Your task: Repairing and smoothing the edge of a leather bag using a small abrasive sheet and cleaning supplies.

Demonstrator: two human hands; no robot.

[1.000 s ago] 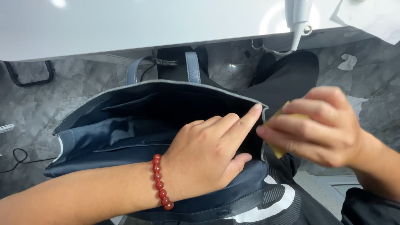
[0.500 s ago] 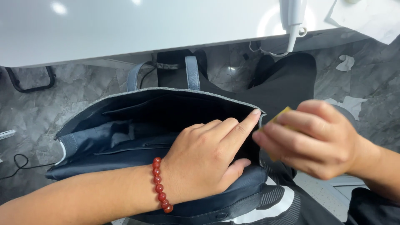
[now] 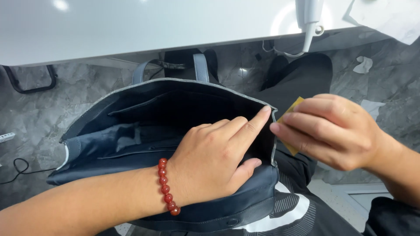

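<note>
Head view: the right hand [image 3: 337, 133] has drawn a little closer to the corner of the dark blue bag [image 3: 144, 144] than it was a second ago, and the yellow card [image 3: 292, 114] pinched in its closed grip now sits just beside the bag's right edge, mostly hidden behind the fingers. The left hand [image 3: 214, 164] has hardly moved; it lies flat on the near side of the bag, forefinger stretched to the top corner and pressing the rim [image 3: 183, 82] open, gripping nothing that I can see. So the card looks about ready to go in, though it is outside the bag as yet. A red bead bracelet [image 3: 167, 185] circles the left wrist. White scraps of paper [image 3: 362, 65] lie on the grey floor [image 3: 35, 109] beyond, and a white table [image 3: 131, 26] runs along the top
</note>
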